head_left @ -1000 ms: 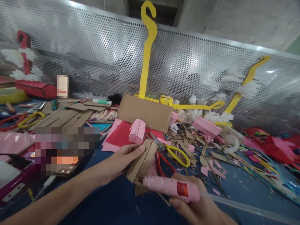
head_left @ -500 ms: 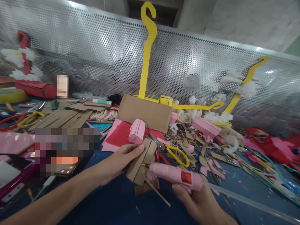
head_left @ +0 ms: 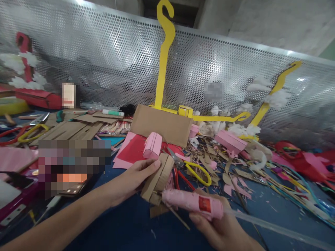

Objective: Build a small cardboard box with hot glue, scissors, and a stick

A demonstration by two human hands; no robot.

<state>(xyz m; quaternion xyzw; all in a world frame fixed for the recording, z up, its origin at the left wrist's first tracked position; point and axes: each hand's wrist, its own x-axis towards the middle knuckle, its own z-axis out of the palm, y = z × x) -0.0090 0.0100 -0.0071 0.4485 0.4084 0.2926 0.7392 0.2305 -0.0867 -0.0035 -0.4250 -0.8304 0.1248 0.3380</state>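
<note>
My left hand [head_left: 141,172] grips a small folded cardboard piece [head_left: 160,176] near its upper left edge, thumb on top. A pink glue gun [head_left: 193,202] with a red label is in my right hand [head_left: 217,223], its nozzle at the lower right side of the cardboard. A long clear glue stick [head_left: 272,225] runs out of its back end to the right. Beneath the cardboard lie a thin wooden stick [head_left: 180,218] and another cardboard scrap [head_left: 158,210]. Yellow-handled scissors [head_left: 197,173] rest just beyond, beside a red handle [head_left: 184,179].
A pink folded paper box [head_left: 152,145] lies on red paper [head_left: 132,150]. Behind it leans a cardboard sheet [head_left: 162,125], below a tall yellow hook shape [head_left: 163,69]. Cardboard scraps [head_left: 209,153] cover the right middle. A perforated metal panel [head_left: 104,52] closes the back.
My right hand has shifted the glue gun slightly left and down, and its nozzle has moved along the cardboard's side. My left hand stays nearly still with its grip unchanged.
</note>
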